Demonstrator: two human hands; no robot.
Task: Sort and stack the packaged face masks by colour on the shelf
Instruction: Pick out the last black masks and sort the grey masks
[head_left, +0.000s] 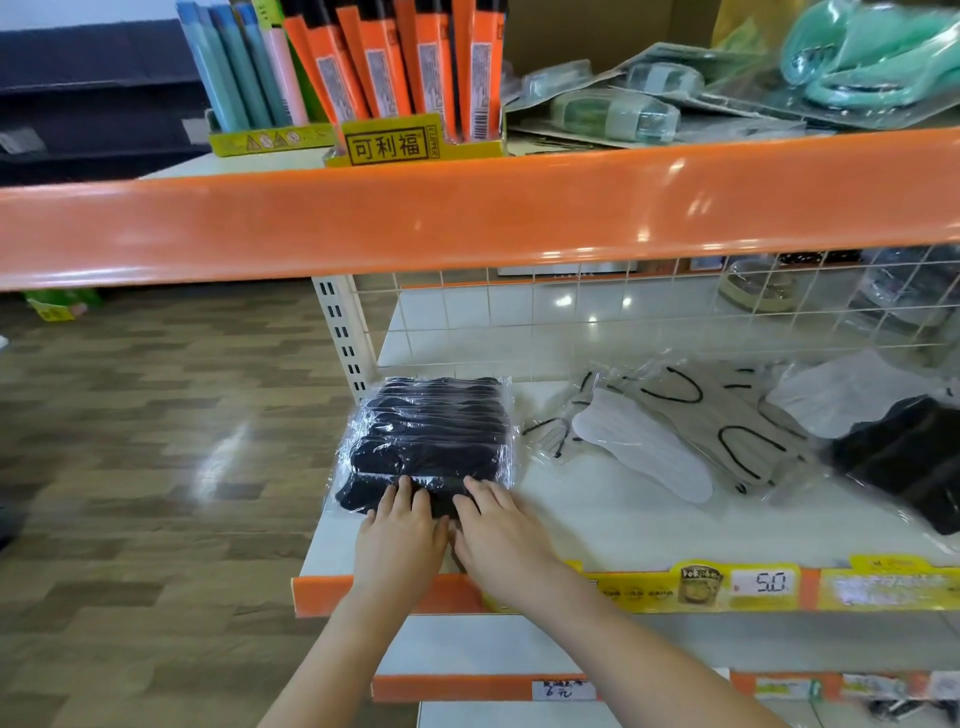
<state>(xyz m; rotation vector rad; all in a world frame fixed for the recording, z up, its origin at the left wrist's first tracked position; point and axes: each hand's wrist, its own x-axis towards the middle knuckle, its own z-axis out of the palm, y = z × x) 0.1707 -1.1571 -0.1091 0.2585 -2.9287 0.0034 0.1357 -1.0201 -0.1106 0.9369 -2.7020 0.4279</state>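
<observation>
- The black pile (428, 441) of packed masks sits at the left end of the white shelf (597, 525), right in front of both hands.
- The left hand (400, 540) lies flat on the near edge of the pile, fingers straight and close together, pressing down.
- The right hand (498, 530) lies just beside it, also flat, fingers a bit spread on the same near edge.
- Neither hand is pinching or wrapping round anything.
- The pile runs away from the hands, toward the wire grid (623, 322) at the back.
- I think the hands are squaring up the black pile, so it sits neat.
- The loose masks are all to the right: a white mask (644, 447), grey masks (727, 415) with black ear loops, and a black pack (904, 457) further right.
- The right hand is nearer to them, so it would likely reach next.
- The wrappers are thin, clear, shiny plastic with crinkles. They look slippery, so a pile could slide.
- The masks inside look soft and flat, with curved edges.
- The shelf looks smooth and hard, with an orange strip (322, 595) on its front.
</observation>
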